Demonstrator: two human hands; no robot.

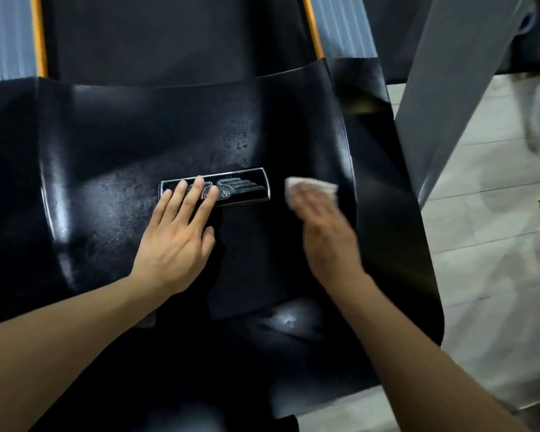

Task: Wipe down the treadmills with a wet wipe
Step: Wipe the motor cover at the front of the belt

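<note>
A gym floor, seen from above a treadmill

A glossy black motor cover (138, 145) with a chrome winged badge (231, 185) fills the view; beyond it runs the dark running belt (175, 35), edged by orange side strips (312, 29) and grey ribbed side rails (3, 35); a slanted grey upright (449, 88) of the machine rises at the right; the ground beside it is pale tiled floor (480, 244); part of another dark machine (536, 42) shows at the upper right, too blurred to tell further.
</note>
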